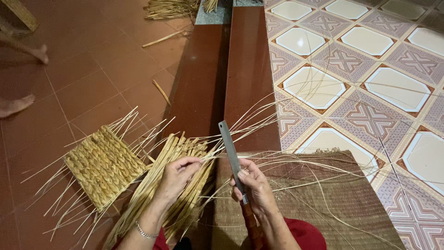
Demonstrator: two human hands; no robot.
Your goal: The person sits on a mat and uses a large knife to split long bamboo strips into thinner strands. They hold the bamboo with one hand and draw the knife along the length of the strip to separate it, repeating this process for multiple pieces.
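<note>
While the right hand [255,187] grips a knife [232,155] by its handle, fingers clamped round it, the flat grey blade points up and away, tilted slightly left. Left hand [178,173] rests on the half-woven straw piece [178,185], fingers pinched together on a thin strand [210,156] at its upper edge. That strand runs roughly crosswise, left to right, meeting the blade just left of it; blade's long axis is near square to it. Right hand is nearer the blade, left nearer the weave. Finished woven square [104,165] lies on the red floor tiles [92,83], well left. Woven mat [323,199] sits under the right hand.
</note>
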